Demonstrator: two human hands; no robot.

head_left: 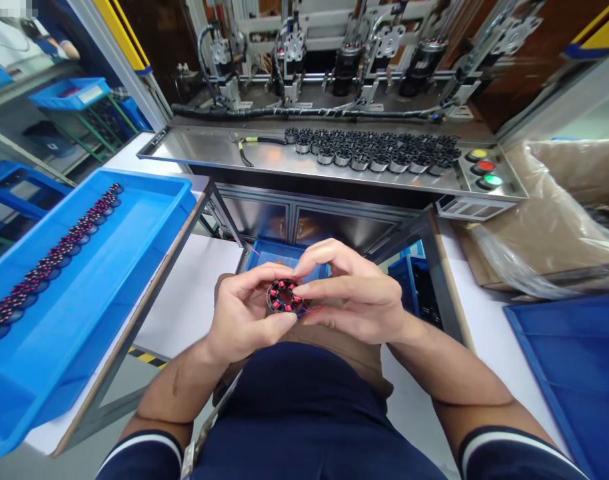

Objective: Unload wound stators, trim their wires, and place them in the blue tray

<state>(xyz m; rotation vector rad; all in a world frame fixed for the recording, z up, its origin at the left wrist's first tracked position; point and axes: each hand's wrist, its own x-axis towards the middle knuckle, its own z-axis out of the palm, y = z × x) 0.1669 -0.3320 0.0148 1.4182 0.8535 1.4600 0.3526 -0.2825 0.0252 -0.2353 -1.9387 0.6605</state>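
Centrally in frame, the left hand (244,312) pinches a red-wound ring (288,308); the right hand (359,293) touches it, grip unclear. Steady, light pressure should spare the thin wires (313,309).

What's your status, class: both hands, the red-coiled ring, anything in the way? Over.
Left hand: gripping red-coiled ring. Right hand: at ring's right side, grip unclear. Thin wires loose there. Nothing seen blocking either hand.
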